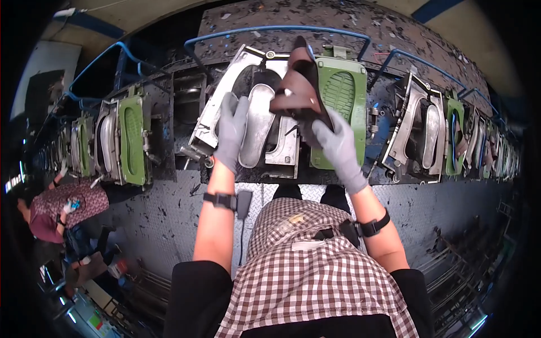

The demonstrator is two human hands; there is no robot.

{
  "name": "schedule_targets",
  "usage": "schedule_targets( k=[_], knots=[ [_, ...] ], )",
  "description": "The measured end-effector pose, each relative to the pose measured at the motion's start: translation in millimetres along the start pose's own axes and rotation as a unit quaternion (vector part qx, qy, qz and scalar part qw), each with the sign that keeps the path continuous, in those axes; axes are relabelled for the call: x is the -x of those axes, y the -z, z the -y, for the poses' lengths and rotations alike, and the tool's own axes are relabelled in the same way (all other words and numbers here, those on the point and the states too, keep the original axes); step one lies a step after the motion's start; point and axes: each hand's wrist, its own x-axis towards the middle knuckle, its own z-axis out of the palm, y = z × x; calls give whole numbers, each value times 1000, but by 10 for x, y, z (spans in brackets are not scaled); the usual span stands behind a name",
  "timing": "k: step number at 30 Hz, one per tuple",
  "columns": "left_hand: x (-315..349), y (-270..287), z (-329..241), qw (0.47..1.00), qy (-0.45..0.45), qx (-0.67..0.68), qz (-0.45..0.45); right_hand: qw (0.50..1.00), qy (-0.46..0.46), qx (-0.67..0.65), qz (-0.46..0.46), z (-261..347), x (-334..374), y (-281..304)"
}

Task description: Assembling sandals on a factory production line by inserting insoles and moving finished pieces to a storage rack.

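Note:
My right hand, in a grey glove, grips one end of a brown sandal with a wide strap and a dark sole. The sandal is raised and tilted over the gap between a silver foot-shaped last and a green sole mould. My left hand, also gloved, has its fingers stretched out beside the last, over the edge of a pale metal mould frame. It appears to hold nothing. Whether its fingertips touch the frame or the last I cannot make out.
More mould stations stand in a row, with another green mould at left and another last at right. A blue rail runs behind, before a surface strewn with scraps. A co-worker is at far left.

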Motion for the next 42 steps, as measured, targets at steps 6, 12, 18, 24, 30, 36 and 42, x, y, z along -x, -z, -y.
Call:
schedule_targets(
  k=[6, 12, 18, 24, 30, 36, 42],
  knots=[
    [247, -58, 130, 893, 205, 364, 166, 945, 221, 175, -164, -202, -864, -297],
    [774, 135, 356, 962, 90, 253, 50, 867, 251, 410, 131, -138, -416, -1279],
    [1418, -87, 587, 731, 288, 575, -227, 838, 228, 407, 283, -621, 421, -1461],
    [961, 303, 37, 882, 155, 444, -6, 949, 120, 281, 73, -594, 89, -972],
    [280, 245, 541, 906, 161, 370, 124, 922, -49, 376, 84, -768, -148, -1254],
    [141, 116, 392, 943, 64, 307, 114, 983, -92, 146, -62, -539, 77, -1417],
    [-437, -143, 221, 931, 47, 334, 139, 964, -40, 239, -111, -571, -526, -1228]
  ],
)
